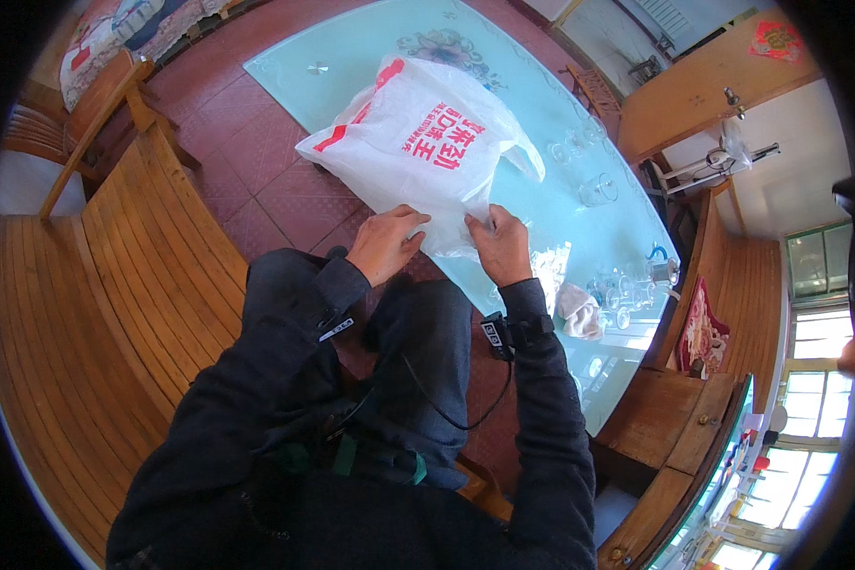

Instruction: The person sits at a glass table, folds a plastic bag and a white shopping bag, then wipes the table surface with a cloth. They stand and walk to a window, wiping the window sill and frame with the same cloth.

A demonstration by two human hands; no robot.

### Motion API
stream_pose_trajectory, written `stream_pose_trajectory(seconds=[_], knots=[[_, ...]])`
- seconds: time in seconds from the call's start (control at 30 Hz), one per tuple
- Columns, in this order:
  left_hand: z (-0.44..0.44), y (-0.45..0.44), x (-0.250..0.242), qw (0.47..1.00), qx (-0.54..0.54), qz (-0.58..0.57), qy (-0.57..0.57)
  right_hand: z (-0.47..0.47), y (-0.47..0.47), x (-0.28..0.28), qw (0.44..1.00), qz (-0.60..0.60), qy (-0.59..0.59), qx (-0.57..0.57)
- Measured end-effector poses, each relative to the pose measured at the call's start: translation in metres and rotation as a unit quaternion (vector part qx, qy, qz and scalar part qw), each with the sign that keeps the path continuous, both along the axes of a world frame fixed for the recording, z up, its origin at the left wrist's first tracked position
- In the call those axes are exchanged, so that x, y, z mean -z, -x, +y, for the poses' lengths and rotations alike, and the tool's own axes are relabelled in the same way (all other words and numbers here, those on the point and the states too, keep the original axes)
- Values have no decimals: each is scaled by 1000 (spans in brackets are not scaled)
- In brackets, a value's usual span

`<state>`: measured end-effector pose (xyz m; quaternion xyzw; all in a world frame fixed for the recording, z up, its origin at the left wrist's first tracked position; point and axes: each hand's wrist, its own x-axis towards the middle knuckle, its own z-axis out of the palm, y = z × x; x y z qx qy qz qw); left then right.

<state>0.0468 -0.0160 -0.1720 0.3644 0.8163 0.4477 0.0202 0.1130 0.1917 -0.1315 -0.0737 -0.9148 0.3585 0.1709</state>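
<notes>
A white plastic bag point(399, 171) with red printed writing lies spread and puffed over the near edge of a pale blue glass table point(292, 64). My right hand point(502, 246) pinches the bag's near right edge between thumb and fingers. At the near left edge of the bag, my left hand point(388, 244) has its fingertips against the film. Whether they grip it cannot be made out. What the bag contains, if anything, is hidden.
Drinking glasses point(598, 189) stand along the table's far side, with more glassware point(620, 288) at the right. Nearby lie a crumpled cloth point(579, 311) and a clear plastic packet point(552, 267). A slatted wooden bench point(149, 206) is on the left. A cable point(463, 426) hangs from my right wrist device.
</notes>
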Motion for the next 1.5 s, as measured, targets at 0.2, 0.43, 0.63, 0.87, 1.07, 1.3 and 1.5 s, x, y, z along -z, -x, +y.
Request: stream_pose_trajectory(seconds=[0.2, 0.43, 0.63, 0.87, 1.07, 1.3, 1.5], knots=[[13, 29, 17, 985, -20, -169, 41, -17, -6, 18, 996, 16, -51, -70], [-21, 16, 22, 859, -95, -438, -246, -26, -8, 25, 995, -26, -77, -53], [-37, 27, 21, 792, -157, -503, -309, -32, -5, 15, 988, -30, -133, -74], [-27, 38, -3, 748, -87, -557, -349, -47, 1, 5, 980, -74, -159, -94], [-13, 37, -5, 768, -103, -535, -335, -72, 8, 3, 980, -60, -152, -117], [-17, 54, -5, 788, -102, -536, -286, -87, 3, -4, 982, -69, -107, -142], [-24, 69, 27, 813, -128, -475, -312, -86, -5, -3, 984, -73, -104, -127]])
